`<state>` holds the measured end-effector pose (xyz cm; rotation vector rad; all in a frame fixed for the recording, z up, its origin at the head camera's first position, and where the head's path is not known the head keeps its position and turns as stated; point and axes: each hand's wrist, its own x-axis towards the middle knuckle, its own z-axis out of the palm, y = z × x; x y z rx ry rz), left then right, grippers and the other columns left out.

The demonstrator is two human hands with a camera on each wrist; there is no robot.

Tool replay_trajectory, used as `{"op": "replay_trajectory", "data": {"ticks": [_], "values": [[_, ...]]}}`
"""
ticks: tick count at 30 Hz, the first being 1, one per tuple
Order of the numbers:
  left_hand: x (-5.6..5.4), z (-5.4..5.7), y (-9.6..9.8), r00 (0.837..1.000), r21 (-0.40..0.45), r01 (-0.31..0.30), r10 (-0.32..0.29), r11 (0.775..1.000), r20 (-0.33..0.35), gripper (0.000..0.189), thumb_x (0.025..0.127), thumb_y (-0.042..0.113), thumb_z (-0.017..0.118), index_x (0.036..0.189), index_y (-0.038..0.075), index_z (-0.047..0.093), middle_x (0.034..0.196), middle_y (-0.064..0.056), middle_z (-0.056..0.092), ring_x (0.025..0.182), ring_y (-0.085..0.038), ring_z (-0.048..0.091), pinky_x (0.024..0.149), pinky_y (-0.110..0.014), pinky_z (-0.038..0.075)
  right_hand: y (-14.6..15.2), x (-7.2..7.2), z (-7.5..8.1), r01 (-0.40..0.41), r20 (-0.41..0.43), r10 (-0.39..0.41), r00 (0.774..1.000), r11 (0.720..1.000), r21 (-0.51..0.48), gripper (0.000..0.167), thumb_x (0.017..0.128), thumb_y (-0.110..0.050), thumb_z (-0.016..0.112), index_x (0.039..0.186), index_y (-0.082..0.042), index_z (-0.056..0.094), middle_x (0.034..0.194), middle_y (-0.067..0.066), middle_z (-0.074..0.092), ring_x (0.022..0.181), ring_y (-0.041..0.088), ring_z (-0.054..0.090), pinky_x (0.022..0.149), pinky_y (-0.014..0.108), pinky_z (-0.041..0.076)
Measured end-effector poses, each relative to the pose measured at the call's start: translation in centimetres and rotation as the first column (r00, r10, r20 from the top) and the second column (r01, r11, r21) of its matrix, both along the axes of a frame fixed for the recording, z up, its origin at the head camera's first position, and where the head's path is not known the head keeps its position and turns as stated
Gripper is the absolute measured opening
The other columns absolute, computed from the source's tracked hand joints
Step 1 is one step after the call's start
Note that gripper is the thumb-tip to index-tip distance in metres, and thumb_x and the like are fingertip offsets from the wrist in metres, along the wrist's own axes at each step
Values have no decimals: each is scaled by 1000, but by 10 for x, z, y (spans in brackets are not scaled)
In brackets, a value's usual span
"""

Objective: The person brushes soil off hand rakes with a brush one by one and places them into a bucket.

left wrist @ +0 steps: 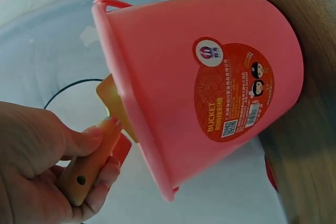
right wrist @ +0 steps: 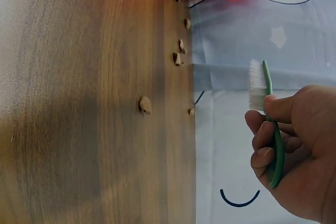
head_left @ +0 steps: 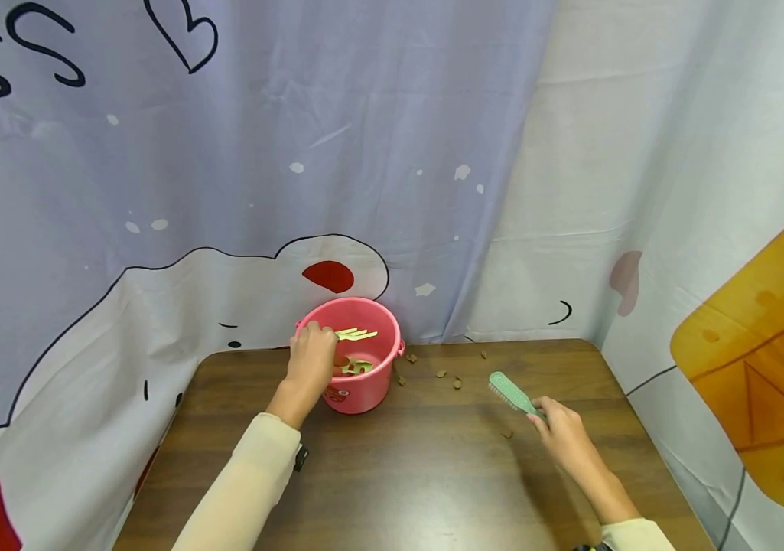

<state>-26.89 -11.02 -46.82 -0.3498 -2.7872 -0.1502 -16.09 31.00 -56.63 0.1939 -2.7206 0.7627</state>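
Observation:
My left hand [head_left: 312,356] grips a small pronged tool [head_left: 356,334] over the mouth of a pink bucket [head_left: 364,394]. In the left wrist view, its tan handle [left wrist: 89,174] has a hole near the end, and the bucket's rim hides part of its yellowish head. Inside the bucket lie yellow-green and reddish-brown pieces [head_left: 357,367], too small to name. On the right, a green brush [right wrist: 277,150] with white bristles [right wrist: 257,85] is held by my right hand [head_left: 564,436], raised above the table. Several small brown bits [right wrist: 145,105] are scattered on the tabletop.
The brown wooden table [head_left: 419,490] has its back edge against a printed curtain [head_left: 392,153]. Most brown bits lie between the bucket and the brush, towards that edge. A yellow printed shape [head_left: 770,367] shows on the curtain at the right.

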Motion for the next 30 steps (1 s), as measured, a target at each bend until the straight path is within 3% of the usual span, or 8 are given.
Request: {"op": "replay_trajectory", "data": {"ticks": [6, 12, 23, 30], "values": [[-7, -4, 3, 999, -40, 5, -3, 999, 55, 49, 71, 22, 95, 100, -8, 70, 94, -23, 62, 90, -42, 63, 78, -54, 54, -1, -1, -1, -8, -28, 9, 1000, 1000, 10, 18, 90, 1, 74, 104, 9, 67, 95, 22, 73, 86, 36, 73, 70, 43, 60], [-12, -9, 8, 999, -36, 7, -6, 999, 41, 39, 77, 20, 90, 97, -8, 70, 90, -23, 64, 88, -41, 63, 77, -52, 57, -2, -1, -3, -5, -19, 5, 1000, 1000, 4, 18, 89, 1, 74, 104, 8, 67, 95, 21, 73, 86, 35, 73, 69, 42, 60], [-22, -22, 14, 998, -52, -19, 22, 998, 61, 33, 79, 18, 89, 97, -6, 73, 91, -24, 66, 88, -41, 64, 77, -53, 56, -3, 0, -6, -15, -23, 15, 1000, 1000, 3, 17, 89, 1, 75, 104, 7, 67, 96, 21, 73, 88, 36, 73, 70, 43, 61], [-25, -29, 15, 999, -42, -29, 30, 999, 39, 29, 78, 17, 89, 91, -4, 74, 88, -24, 66, 88, -42, 64, 74, -53, 55, -1, -1, -9, -15, -9, 15, 1000, 1000, 6, 16, 90, 0, 74, 103, 7, 67, 97, 21, 74, 88, 37, 74, 70, 43, 61]]}}
